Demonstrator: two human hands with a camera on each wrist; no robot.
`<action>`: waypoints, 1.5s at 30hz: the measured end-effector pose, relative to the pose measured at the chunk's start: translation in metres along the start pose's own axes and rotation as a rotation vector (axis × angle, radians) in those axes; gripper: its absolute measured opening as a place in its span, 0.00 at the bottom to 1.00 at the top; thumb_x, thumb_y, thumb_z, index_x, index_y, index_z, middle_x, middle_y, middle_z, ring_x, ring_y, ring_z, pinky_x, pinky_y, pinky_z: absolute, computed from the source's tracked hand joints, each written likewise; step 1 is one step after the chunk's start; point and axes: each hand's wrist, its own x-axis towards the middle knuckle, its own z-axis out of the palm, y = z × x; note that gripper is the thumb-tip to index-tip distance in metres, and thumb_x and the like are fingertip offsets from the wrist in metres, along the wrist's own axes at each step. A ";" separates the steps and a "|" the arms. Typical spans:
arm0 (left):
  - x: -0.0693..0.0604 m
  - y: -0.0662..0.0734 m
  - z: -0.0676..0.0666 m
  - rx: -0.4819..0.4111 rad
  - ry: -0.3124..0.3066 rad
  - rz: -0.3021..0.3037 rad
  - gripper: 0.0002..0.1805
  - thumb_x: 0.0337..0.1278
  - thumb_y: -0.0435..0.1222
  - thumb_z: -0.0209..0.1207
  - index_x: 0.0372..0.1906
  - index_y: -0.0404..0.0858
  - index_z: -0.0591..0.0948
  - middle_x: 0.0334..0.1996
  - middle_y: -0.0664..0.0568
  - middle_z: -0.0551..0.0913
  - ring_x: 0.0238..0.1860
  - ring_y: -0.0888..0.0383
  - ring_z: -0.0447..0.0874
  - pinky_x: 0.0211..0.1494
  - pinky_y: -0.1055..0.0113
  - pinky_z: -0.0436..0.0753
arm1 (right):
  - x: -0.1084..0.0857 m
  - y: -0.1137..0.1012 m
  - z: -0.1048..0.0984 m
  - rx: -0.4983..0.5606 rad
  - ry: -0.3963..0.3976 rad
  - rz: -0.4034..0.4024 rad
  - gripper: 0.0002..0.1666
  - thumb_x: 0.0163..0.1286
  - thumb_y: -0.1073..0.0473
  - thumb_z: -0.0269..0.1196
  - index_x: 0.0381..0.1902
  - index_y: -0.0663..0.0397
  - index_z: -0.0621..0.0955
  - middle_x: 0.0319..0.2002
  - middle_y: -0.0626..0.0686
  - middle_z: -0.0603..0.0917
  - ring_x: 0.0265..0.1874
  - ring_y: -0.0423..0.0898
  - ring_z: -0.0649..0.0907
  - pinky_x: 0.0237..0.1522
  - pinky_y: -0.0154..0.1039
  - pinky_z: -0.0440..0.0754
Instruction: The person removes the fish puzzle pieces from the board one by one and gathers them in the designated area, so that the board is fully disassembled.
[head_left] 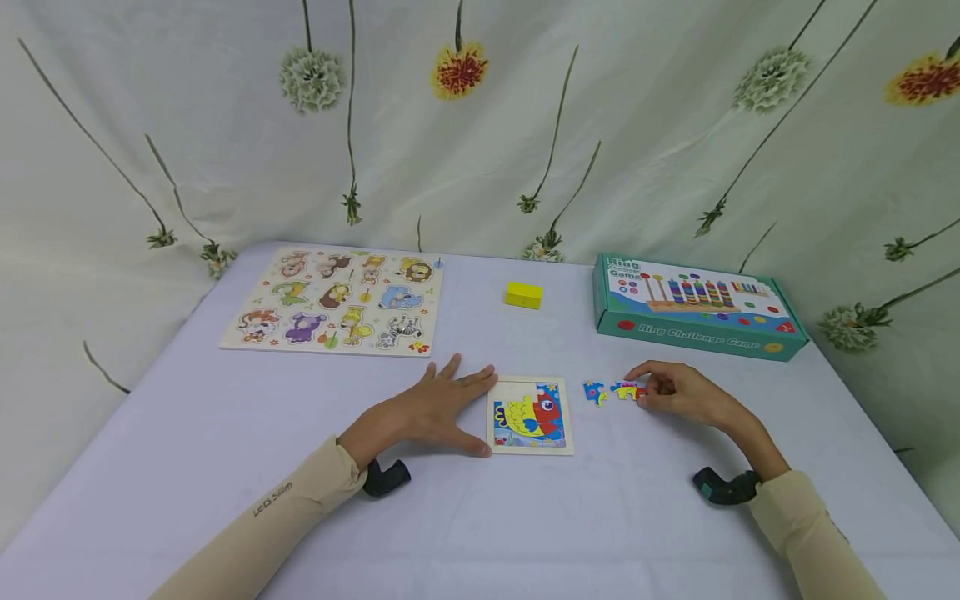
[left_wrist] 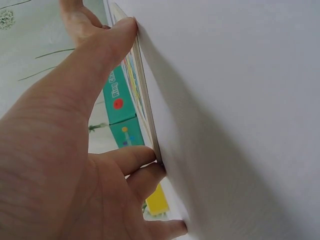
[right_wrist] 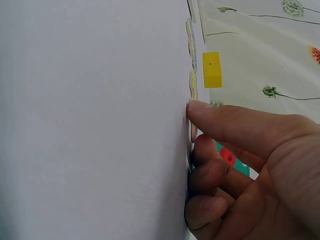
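A square wooden fish puzzle (head_left: 532,451) lies flat, its upper left part bare wood. My left hand (head_left: 431,414) is spread at its left side, thumb near the lower corner and fingertips near the upper one; the left wrist view shows the thumb and fingers (left_wrist: 132,159) against the board's edge. To the right, a blue and yellow puzzle piece (head_left: 595,392) lies loose. Beside it, my right hand (head_left: 678,392) pinches a yellow, red and blue puzzle piece (head_left: 626,389) between thumb and index finger, low at the table; its other fingers (right_wrist: 207,175) are curled.
An animal peg puzzle board (head_left: 337,302) lies at the back left. A yellow block (head_left: 523,295) sits behind the fish puzzle. At the back right is a green Ring Challenge Game box (head_left: 697,306). Flower-patterned cloth (head_left: 480,150) hangs behind the white table (head_left: 480,517).
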 end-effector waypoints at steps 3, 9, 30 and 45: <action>0.000 0.000 0.000 -0.002 0.000 -0.001 0.53 0.44 0.59 0.66 0.75 0.50 0.56 0.76 0.61 0.50 0.76 0.41 0.32 0.72 0.38 0.37 | 0.000 0.000 0.000 0.005 -0.001 0.000 0.21 0.63 0.64 0.65 0.54 0.61 0.78 0.28 0.50 0.76 0.27 0.43 0.74 0.27 0.31 0.70; 0.000 0.001 0.000 -0.001 -0.004 -0.003 0.53 0.44 0.60 0.66 0.75 0.50 0.55 0.76 0.61 0.50 0.76 0.41 0.31 0.72 0.38 0.36 | 0.000 0.002 0.002 0.006 -0.001 0.011 0.21 0.63 0.63 0.65 0.55 0.62 0.78 0.28 0.50 0.76 0.27 0.43 0.74 0.27 0.31 0.70; 0.002 -0.001 0.001 0.007 -0.001 -0.002 0.54 0.43 0.60 0.66 0.76 0.50 0.55 0.76 0.61 0.49 0.76 0.41 0.31 0.72 0.39 0.35 | 0.006 -0.006 0.000 -0.040 0.055 -0.042 0.18 0.64 0.65 0.63 0.52 0.58 0.79 0.28 0.50 0.77 0.28 0.45 0.75 0.29 0.31 0.73; 0.001 0.000 0.000 0.008 0.000 -0.013 0.54 0.43 0.60 0.67 0.75 0.50 0.56 0.76 0.61 0.50 0.76 0.41 0.31 0.73 0.39 0.36 | 0.036 -0.048 0.030 -0.006 0.042 -0.201 0.22 0.62 0.63 0.66 0.55 0.57 0.79 0.53 0.55 0.82 0.53 0.54 0.79 0.54 0.53 0.78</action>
